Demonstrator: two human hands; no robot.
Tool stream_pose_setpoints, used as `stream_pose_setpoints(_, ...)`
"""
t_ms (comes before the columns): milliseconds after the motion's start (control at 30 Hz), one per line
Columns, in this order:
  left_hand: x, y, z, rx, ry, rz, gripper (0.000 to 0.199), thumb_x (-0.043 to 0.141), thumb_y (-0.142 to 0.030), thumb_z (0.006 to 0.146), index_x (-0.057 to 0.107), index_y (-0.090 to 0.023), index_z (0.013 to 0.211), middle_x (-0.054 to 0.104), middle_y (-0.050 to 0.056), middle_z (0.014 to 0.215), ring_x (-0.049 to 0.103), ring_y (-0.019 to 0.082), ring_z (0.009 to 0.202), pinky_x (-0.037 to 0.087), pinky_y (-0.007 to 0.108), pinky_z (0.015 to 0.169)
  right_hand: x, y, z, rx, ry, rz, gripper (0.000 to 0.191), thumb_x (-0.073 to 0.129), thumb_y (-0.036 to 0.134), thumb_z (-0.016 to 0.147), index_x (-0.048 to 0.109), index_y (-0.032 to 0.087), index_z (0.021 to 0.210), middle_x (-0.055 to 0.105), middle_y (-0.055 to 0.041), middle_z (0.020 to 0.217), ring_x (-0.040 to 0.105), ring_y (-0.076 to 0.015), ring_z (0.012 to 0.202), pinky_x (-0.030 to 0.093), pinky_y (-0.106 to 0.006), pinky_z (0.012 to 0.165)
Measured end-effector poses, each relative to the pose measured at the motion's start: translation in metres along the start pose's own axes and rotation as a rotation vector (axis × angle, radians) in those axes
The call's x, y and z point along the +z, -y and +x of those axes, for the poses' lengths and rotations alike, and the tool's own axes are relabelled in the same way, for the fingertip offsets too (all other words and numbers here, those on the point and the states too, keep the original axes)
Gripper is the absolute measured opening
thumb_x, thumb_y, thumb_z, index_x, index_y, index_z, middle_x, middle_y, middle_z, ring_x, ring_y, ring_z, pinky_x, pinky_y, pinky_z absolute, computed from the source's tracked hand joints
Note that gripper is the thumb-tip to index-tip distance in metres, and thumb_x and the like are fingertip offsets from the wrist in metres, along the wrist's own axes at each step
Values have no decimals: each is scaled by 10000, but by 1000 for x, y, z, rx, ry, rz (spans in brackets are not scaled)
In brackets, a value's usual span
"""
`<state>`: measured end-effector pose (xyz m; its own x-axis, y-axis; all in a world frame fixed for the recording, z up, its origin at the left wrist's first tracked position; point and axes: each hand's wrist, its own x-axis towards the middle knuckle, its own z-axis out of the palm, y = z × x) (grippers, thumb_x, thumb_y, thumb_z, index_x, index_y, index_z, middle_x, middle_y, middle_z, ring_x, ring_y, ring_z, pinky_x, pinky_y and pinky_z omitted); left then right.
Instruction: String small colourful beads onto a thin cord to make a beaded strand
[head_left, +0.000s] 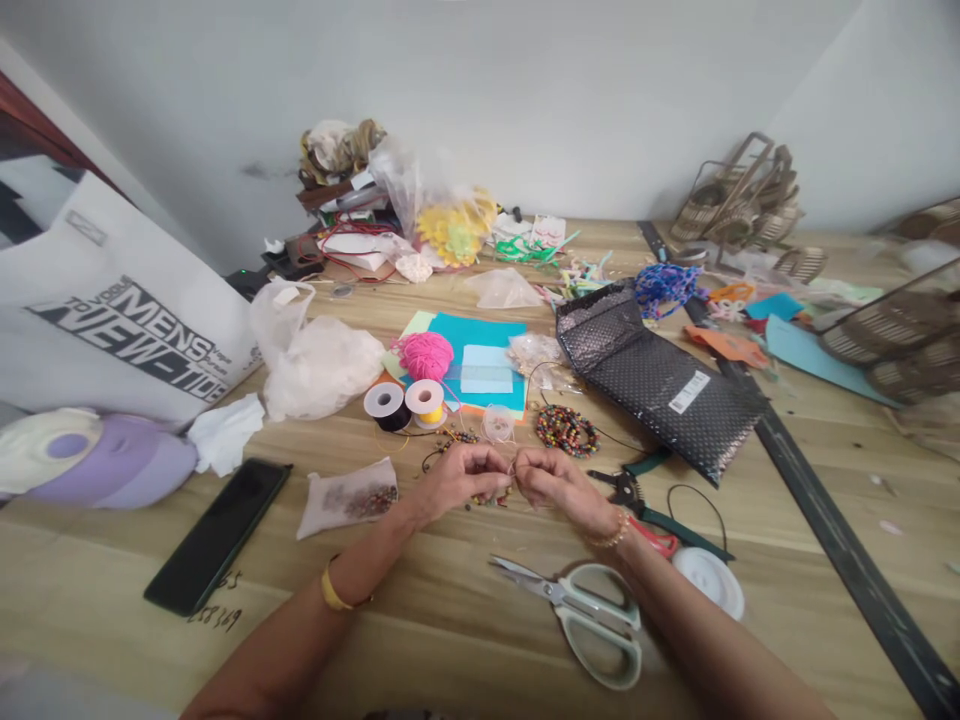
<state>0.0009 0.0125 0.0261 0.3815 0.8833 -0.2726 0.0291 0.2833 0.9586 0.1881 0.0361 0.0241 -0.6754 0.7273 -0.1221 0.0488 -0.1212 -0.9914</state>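
My left hand (457, 478) and my right hand (559, 485) meet fingertip to fingertip over the table. Both are closed in a pinch, and what lies between them is too small to make out. Around and beneath the fingers are small dark and coloured beads (459, 437). A clear spool (498, 424) of pale thread is just beyond the fingertips. Behind my right hand lies a coil of multicoloured beads (567, 431). A pale pouch (349, 498) with beads showing through rests left of my left hand. Scissors (570, 605) with pale handles lie partly spread below my right hand.
Black (388, 408) and yellow thread spools (426, 404) stand near pink yarn (425, 357). Green-handled pliers (682, 528) and a white round spool (709, 582) flank my right forearm. A black bubble mailer (652, 385) lies behind; a dark phone (217, 535) lies left.
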Motion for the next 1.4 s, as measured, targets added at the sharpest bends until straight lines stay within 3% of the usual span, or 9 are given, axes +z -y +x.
stream_pose_setpoints(233,-1,-5,0,70,0,90,256,695,-381,732,638,-132,722,633,9,661,508,99,575,349,224,536,-11,8,4,-50,-64,-115,211,508,302,774,472,178,608,435,55,502,370,-76,465,298,-205,478)
stream_pose_setpoints(467,1,-4,0,20,36,-18,284,682,-416,754,616,-140,746,686,40,709,592,113,585,351,212,498,-10,6,-3,-19,-107,-296,338,491,448,849,465,177,648,424,52,533,382,-83,486,309,-205,473)
stream_pose_setpoints(600,4,0,-3,-37,48,-76,304,700,-425,742,593,-142,757,672,16,676,540,76,489,301,196,440,-4,13,-27,-42,-175,-421,409,367,476,948,480,171,700,430,41,574,421,-97,532,358,-222,529)
stream_pose_setpoints(700,5,3,-8,-66,46,-130,319,704,-441,739,597,-142,763,673,14,670,545,74,471,297,193,427,1,16,-56,-33,-210,-612,296,390,388,968,574,158,988,539,15,679,495,-116,602,395,-229,579)
stream_pose_setpoints(800,6,8,-10,-71,23,-178,333,717,-444,728,603,-131,728,681,33,673,560,85,468,325,204,436,8,14,-92,18,-109,-876,328,465,274,929,520,171,1235,637,-31,820,597,-153,669,459,-268,647)
stream_pose_setpoints(867,6,10,-11,-78,2,-238,338,742,-436,704,620,-121,734,693,56,695,581,98,507,357,209,464,15,10,-115,32,-60,-1033,345,503,252,911,532,220,1253,649,-72,1009,643,-196,835,496,-305,735)
stream_pose_setpoints(967,5,13,-12,-88,-18,-313,351,788,-405,656,657,-104,781,701,73,720,609,119,576,401,217,516,28,1,-139,30,-69,-1164,341,536,205,886,559,242,1225,629,-90,1112,634,-225,954,521,-320,788)
stream_pose_setpoints(1167,4,17,-14,-79,-16,-320,365,797,-387,647,683,-87,821,706,85,734,618,123,588,406,213,518,49,-18,-146,-32,-176,-1319,485,481,130,888,451,252,1357,616,-98,1098,617,-234,951,539,-362,799)
stream_pose_setpoints(1400,5,18,-16,-29,-55,-311,343,766,-406,678,665,-101,798,703,70,724,609,117,585,416,210,514,48,-13,-144,3,-193,-1282,456,472,67,818,549,250,1228,629,-76,962,648,-222,829,561,-340,738)
